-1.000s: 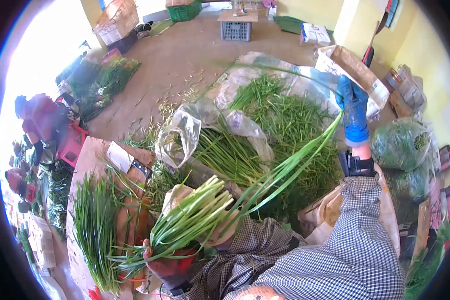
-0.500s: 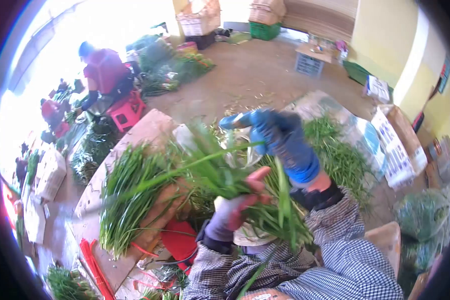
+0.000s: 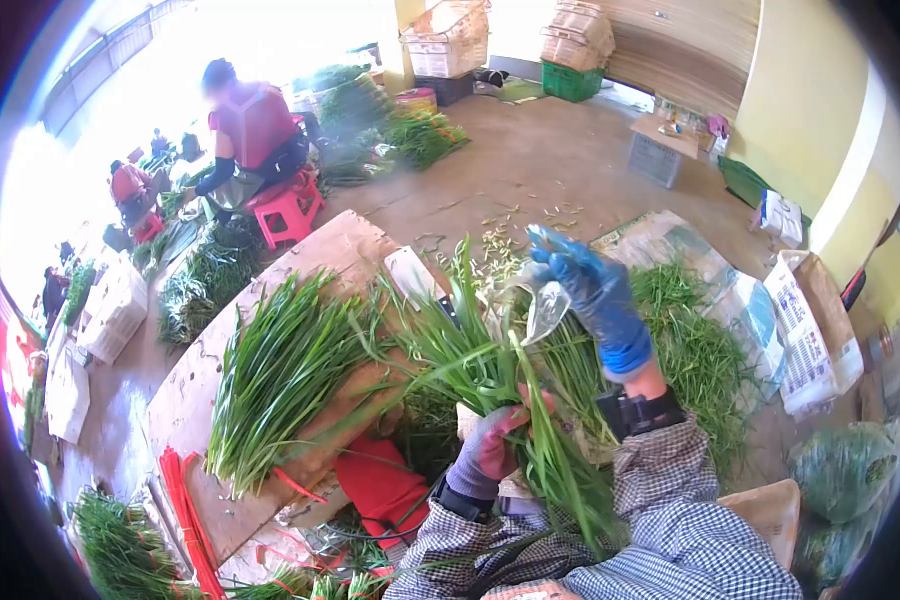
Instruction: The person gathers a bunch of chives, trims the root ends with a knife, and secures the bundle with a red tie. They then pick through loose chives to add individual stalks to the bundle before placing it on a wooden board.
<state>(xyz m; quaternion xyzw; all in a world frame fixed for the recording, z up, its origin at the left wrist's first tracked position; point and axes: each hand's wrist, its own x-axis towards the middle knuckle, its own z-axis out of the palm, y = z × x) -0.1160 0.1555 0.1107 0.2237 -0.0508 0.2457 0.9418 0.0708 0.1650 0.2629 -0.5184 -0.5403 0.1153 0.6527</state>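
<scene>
My left hand [image 3: 492, 452], in a grey and pink glove, is wrapped round a bunch of long green leafy stalks [image 3: 470, 365] low in the middle. My right hand [image 3: 588, 290], in a blue glove, is raised beyond and to the right of the bunch, its fingers apart and slightly blurred. Clear plastic [image 3: 547, 312] hangs beside its palm. A large pile of green stalks [image 3: 285, 375] lies on the wooden board [image 3: 195, 390] to the left. Near the board's far edge is a flat white blade-like object [image 3: 412, 275].
A co-worker [image 3: 253, 125] sits on a pink stool [image 3: 288, 208] at the upper left. Loose greens [image 3: 685, 345] lie on sheeting to the right, by a white box [image 3: 805, 335]. Red strips [image 3: 185, 515] lie at the lower left. A green crate [image 3: 572, 80] stands far back.
My right hand has moved right and down, away from the bunch, and its fingers have spread. The bunch in my left hand hangs steadier. The whole view has shifted.
</scene>
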